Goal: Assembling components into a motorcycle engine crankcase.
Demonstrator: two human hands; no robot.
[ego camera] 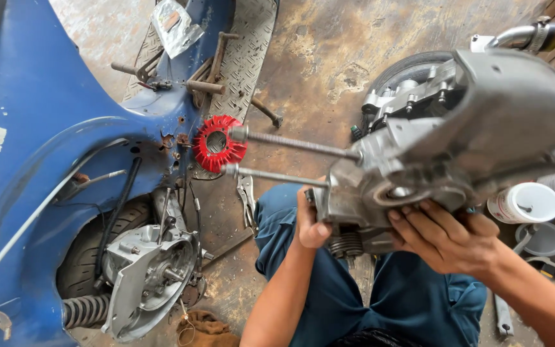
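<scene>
Head view: both hands (309,222) (444,238) clasp engine casing (483,128).

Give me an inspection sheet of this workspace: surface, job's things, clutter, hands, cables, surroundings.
Surface: stained, worn concrete floor.
Job's things: grey engine casing held up, two threaded studs sticking out leftward.
Clutter: red finned fan wheel, pliers, white tub, brown rag, rusty tools on the tread-plate footboard.
Hands: left hand grips the casing's left end; right hand supports it underneath.
Cables: loose control cables hang from the blue scooter body.
Surroundings: second engine mounted in the scooter.
</scene>
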